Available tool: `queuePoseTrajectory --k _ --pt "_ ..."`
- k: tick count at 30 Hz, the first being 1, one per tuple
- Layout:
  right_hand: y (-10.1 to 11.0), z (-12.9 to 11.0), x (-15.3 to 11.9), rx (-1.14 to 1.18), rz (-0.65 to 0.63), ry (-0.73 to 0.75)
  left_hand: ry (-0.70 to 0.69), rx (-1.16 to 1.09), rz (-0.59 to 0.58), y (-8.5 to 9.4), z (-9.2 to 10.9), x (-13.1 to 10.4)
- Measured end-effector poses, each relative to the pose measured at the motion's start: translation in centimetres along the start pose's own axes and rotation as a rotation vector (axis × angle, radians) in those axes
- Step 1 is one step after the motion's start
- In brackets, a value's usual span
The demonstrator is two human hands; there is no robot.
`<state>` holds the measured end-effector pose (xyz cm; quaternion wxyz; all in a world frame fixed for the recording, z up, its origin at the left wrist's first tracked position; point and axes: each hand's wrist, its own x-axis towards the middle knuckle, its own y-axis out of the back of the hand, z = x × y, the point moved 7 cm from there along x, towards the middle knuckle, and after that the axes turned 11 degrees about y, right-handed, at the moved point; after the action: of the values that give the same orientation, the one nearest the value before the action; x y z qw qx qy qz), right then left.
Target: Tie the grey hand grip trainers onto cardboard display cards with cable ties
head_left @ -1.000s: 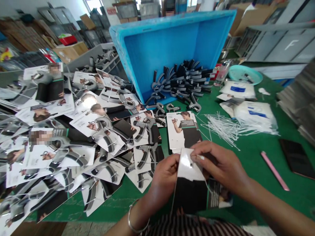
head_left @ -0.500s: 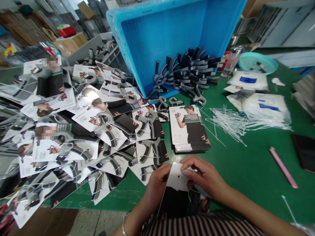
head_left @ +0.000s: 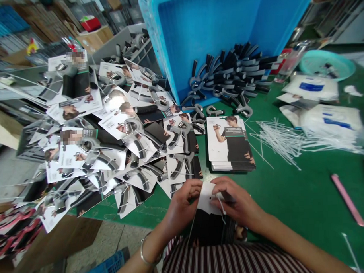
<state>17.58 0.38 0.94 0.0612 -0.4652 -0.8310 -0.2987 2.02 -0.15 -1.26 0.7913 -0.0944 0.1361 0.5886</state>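
Here, at the near edge of the tabletop, left hand and right hand pinch a printed card, white tie dangling, seemingly unfinished, with carded grips heaped leftward and loose grips yet uncarded inside the blue crate.

Left grip and right grip close together — fingers bent, forearms slanting in from either side.

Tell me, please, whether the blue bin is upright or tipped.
Tipped: the bin opens sideways, and grips lie from inside it out onto the table.
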Motion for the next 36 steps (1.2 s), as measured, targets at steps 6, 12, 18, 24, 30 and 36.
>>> queuePoseTrajectory --k 6,12,18,24,30,36 --pt "-1.1 -0.4 -0.4 -0.138 -0.042 0.045 0.09 0.036 0.038 1.3 1.3 -1.1" --pt "-2.7 -0.1 -0.6 -0.306 0.041 0.072 0.072 0.093 0.114 0.9 0.7 -0.5" --pt "0.4 -1.7 -0.1 -0.227 0.044 -0.009 0.111 0.127 -0.037 0.2 0.9 1.8" --pt "13.9 -0.4 2.1 -0.468 0.402 0.02 -0.024 -0.29 0.28 2.5 5.9 4.1" --pt "22.8 13.1 7.7 -0.858 0.233 -0.312 0.098 -0.023 0.125 -0.3 3.3 10.2" --pt "24.4 22.0 10.4 -0.91 0.107 -0.473 0.1 0.155 0.113 -1.2 2.0 11.2"
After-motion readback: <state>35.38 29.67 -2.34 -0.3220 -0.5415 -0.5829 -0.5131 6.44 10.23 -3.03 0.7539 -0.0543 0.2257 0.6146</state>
